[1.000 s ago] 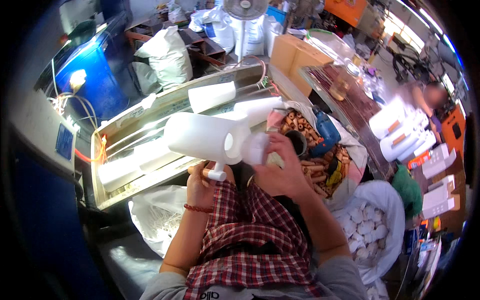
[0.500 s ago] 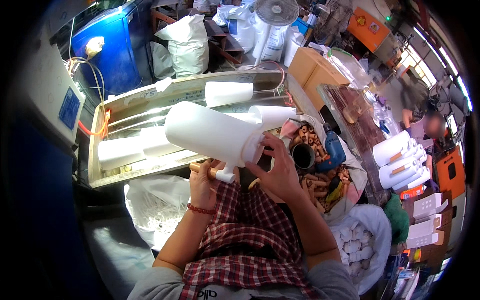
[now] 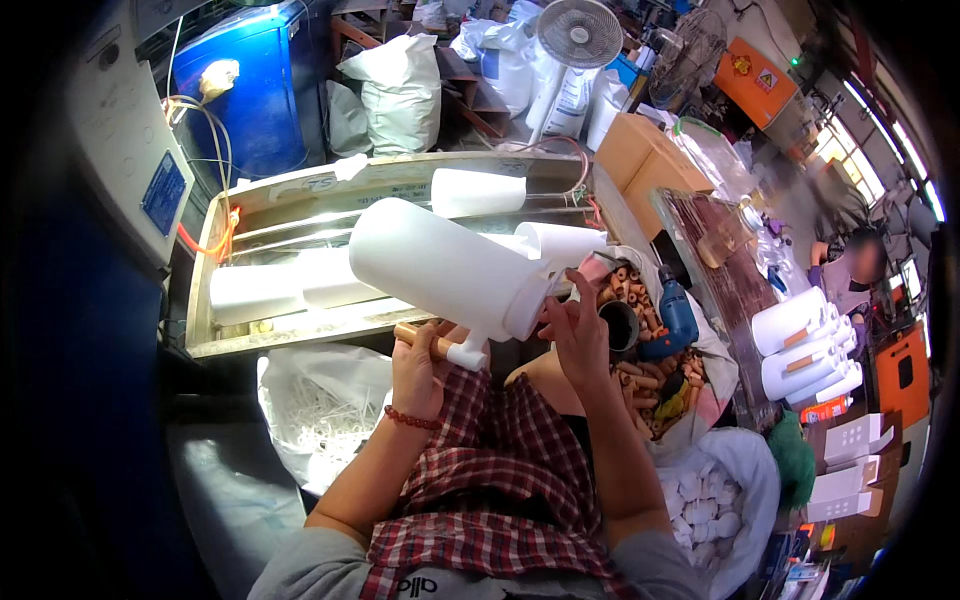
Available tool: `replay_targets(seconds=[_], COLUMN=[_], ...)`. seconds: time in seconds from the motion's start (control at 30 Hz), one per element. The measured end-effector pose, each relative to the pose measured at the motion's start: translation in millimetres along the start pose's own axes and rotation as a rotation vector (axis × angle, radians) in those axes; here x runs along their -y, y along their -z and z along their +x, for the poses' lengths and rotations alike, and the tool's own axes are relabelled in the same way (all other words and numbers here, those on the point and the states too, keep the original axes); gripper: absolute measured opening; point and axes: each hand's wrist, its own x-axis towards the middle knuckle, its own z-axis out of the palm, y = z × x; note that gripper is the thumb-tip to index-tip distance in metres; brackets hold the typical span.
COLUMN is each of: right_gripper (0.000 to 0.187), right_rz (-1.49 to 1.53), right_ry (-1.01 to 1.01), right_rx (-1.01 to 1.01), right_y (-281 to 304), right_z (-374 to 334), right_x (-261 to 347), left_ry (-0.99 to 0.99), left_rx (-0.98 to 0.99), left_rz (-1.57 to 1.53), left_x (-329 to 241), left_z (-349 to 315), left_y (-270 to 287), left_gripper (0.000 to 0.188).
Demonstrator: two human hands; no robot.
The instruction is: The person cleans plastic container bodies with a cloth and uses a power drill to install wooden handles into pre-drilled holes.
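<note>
White cap (image 3: 530, 306) now meets the cylinder (image 3: 430, 262), seemingly seated. Left grip (image 3: 415, 372) clasps the cylinder's handle (image 3: 439, 348); right grip (image 3: 582, 342), beside its mouth, I cannot tell.

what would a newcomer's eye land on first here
Probably the big white canister in the middle, its brown handle gripped by the left hand and the right hand at its narrower end. Next, the brightly lit trough behind it, holding more white cylinders. Then the blue power drill to the right, lying on brown handle pieces.
</note>
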Motion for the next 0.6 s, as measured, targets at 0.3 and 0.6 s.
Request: replay_targets(seconds=[0.3, 0.6], right_gripper=[0.028, 0.031], right_rz=[-0.108, -0.094], right_ry=[0.032, -0.086], right_rx=[0.140, 0.405], right_y=[6, 1], right_z=[-4, -23], right_x=[-7, 26], left_ry=[0.039, -0.015], left_rx=[0.069, 0.047], left_rz=[-0.089, -0.018], left_x=[-6, -11], left_z=[-2, -2], left_y=[3, 8], left_gripper=[0.024, 0.031])
